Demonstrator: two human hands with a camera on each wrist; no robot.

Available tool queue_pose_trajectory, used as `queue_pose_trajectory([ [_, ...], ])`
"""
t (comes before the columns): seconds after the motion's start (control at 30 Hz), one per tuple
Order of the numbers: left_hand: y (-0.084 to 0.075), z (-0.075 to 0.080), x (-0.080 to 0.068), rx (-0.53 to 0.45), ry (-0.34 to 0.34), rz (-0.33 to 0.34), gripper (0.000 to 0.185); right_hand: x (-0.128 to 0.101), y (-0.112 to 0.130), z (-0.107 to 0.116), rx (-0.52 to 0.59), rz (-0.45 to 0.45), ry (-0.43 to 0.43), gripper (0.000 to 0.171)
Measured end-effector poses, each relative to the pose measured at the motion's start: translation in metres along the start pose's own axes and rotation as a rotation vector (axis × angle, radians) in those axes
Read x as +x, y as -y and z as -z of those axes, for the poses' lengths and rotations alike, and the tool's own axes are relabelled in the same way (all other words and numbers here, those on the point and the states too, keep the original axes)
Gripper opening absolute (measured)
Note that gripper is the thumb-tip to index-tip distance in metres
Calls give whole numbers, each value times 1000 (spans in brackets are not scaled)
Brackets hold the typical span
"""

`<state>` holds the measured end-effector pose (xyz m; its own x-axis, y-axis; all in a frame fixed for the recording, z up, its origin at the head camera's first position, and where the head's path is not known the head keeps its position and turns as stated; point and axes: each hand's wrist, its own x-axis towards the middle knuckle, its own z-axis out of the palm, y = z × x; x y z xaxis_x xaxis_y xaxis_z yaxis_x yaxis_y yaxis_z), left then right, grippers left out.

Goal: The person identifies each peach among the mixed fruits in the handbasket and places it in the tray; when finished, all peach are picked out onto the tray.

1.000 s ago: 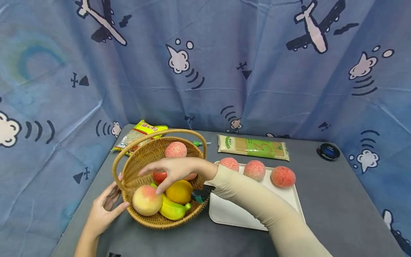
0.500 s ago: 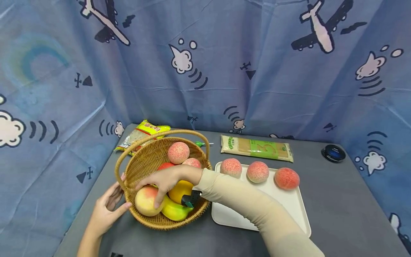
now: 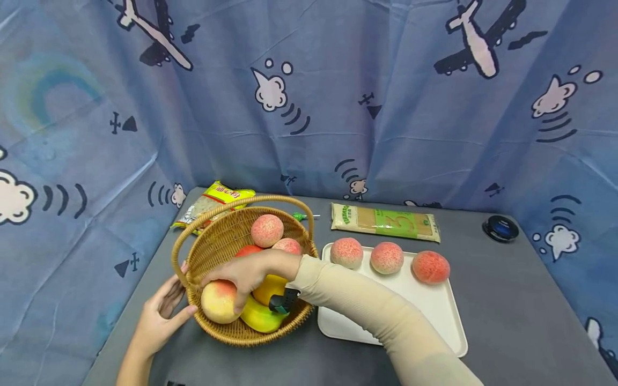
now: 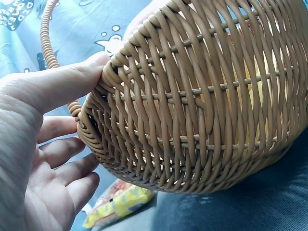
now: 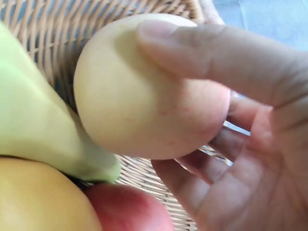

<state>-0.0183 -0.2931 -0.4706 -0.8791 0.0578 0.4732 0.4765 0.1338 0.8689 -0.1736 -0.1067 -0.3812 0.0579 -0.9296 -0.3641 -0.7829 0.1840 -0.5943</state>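
Observation:
My right hand reaches into the wicker basket and grips a large yellow-and-pink peach at its left side. In the right wrist view, the thumb lies across the peach and the other fingers are partly hidden behind it. Beside it lie a green-yellow banana, an orange-yellow fruit and a red fruit. Two speckled pink peaches sit farther back. My left hand rests against the basket's left rim near the handle base, its thumb and relaxed fingers spread apart.
Right of the basket, a white tray bears three pink peaches along its far side. Behind stand a noodle packet, a yellow food bag and a small green item. A round dark object lies far right.
My right hand has lowered onto the large peach, its fingers closing round it. My left hand has stayed at the basket's rim.

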Motion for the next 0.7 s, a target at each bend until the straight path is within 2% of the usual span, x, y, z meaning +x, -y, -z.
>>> queue_pose_trajectory([
  [0.17,0,-1,0,-11,-10,4,75,-17,1,11,38,46,-109,81],
  [0.33,-1,-1,0,5,-20,36,75,-48,6,16,44,113,-275,80],
  [0.47,0,-2,-2,11,-15,34,75,-79,11,9,81,162,-427,79],
  [0.6,-1,-2,-2,19,-20,44,74,-113,12,-2,102,167,-582,80],
  [0.7,-2,-3,-2,14,-27,39,75,-137,9,-12,156,191,-665,81],
])
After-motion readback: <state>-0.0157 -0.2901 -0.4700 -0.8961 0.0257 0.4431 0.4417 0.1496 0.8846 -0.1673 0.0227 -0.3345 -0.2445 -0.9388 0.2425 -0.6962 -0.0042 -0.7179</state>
